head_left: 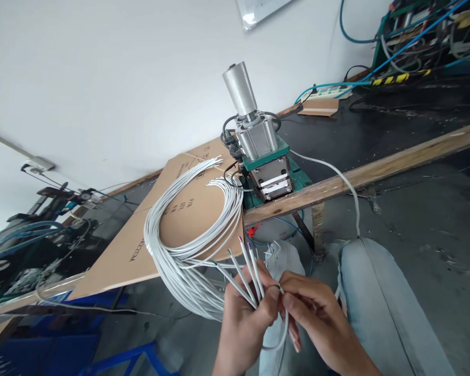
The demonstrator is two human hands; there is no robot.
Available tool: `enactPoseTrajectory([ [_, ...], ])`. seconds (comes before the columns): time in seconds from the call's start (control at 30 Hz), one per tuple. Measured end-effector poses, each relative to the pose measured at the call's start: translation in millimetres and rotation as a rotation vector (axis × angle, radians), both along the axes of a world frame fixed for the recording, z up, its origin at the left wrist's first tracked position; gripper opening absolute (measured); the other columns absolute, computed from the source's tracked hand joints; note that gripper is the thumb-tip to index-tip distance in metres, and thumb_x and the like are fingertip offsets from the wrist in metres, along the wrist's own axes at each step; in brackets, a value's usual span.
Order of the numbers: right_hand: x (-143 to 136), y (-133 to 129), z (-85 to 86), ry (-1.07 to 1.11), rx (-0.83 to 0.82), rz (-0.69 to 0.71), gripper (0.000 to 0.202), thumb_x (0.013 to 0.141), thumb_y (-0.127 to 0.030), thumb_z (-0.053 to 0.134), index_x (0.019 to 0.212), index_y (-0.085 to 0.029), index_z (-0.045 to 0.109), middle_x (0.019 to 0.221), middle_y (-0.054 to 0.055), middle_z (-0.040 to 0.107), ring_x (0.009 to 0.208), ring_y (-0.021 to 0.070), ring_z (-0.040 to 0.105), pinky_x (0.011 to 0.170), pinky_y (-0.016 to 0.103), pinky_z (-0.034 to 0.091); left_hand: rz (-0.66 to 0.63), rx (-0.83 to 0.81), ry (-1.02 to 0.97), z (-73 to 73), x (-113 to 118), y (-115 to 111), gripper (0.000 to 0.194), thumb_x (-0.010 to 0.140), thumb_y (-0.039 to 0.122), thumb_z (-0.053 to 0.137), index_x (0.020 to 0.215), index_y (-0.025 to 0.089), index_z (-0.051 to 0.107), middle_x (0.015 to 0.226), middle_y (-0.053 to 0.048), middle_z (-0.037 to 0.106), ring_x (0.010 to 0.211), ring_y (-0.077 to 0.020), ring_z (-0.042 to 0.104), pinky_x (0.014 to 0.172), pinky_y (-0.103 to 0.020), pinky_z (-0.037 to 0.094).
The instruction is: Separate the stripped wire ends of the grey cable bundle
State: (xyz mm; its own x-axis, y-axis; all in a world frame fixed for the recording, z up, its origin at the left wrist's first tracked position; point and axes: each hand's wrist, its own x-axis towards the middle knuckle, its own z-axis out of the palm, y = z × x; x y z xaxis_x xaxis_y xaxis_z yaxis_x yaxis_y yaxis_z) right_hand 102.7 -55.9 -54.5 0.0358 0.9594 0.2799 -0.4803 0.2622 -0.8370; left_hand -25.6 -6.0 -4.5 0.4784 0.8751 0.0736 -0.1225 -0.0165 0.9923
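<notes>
- The surface [376, 172], a dark bench with a wooden front edge running up to the right, carries the machine; right of the machine it lies mostly bare, and the concrete floor below that edge is open.
- A flat cardboard sheet [180, 219] lies left of the machine and overhangs the front edge of the surface; its print reads upside down and is too small to make out.
- The machine [264, 162], green-based with a silver cylinder on top, stands at the front edge of the surface.
- A bundle of white wires [172, 250] loops over the cardboard left of the machine and droops below the edge toward the hands.
- The left hand [245, 321], below the machine, is closed around several wire ends that fan upward, with coloured cores showing.
- The right hand [317, 318], touching the left hand, pinches one white wire between fingertips.
</notes>
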Motion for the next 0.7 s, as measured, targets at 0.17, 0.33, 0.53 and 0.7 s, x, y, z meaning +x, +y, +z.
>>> enactPoseTrajectory([
  [0.17, -2.8, 0.8, 2.2, -0.029, -0.005, -0.03, 0.04, 0.105, -0.039, 0.053, 0.073, -0.018, 0.063, 0.07, -0.004, 0.049, 0.047, 0.0054, 0.046, 0.043, 0.019, 0.038, 0.062, 0.021, -0.03, -4.7, 1.9, -4.9, 0.027, 0.095, 0.034, 0.07, 0.077, 0.02, 0.056, 0.063, 0.008, 0.048, 0.048, -0.0047, 0.036, 0.047, -0.016, 0.029],
  [0.33, 4.9, -1.9, 4.1, -0.171, -0.005, -0.024, 0.041, 0.106, -0.039, 0.052, 0.071, -0.019, 0.059, 0.065, -0.004, 0.049, 0.052, 0.0076, 0.048, 0.049, 0.02, 0.039, 0.005, 0.038, 0.171, 7.8, 1.9, -1.6, 0.02, 0.092, 0.028, 0.066, 0.077, 0.02, 0.056, 0.063, 0.007, 0.049, 0.052, -0.0078, 0.037, 0.049, -0.02, 0.031],
  [0.53, 21.8, -11.3, 11.3, -0.457, 0.004, -0.054, 0.04, 0.108, -0.036, 0.047, 0.07, -0.022, 0.046, 0.067, -0.004, 0.046, 0.061, 0.0103, 0.047, 0.056, 0.024, 0.035, -0.119, 0.099, 0.405, 28.1, 6.0, 7.0, 0.007, 0.071, 0.014, 0.054, 0.073, 0.021, 0.053, 0.059, 0.007, 0.044, 0.052, -0.0101, 0.037, 0.048, -0.022, 0.032],
  [0.7, 28.9, -21.1, 19.9, -0.662, 0.009, -0.048, 0.028, 0.107, -0.028, 0.044, 0.082, -0.022, 0.055, 0.081, -0.001, 0.059, 0.076, 0.0132, 0.058, 0.068, 0.024, 0.04, -0.17, 0.223, 0.514, 36.3, 10.6, 6.7, 0.009, 0.064, 0.015, 0.051, 0.069, 0.022, 0.049, 0.056, 0.008, 0.042, 0.049, -0.0088, 0.035, 0.046, -0.022, 0.029],
])
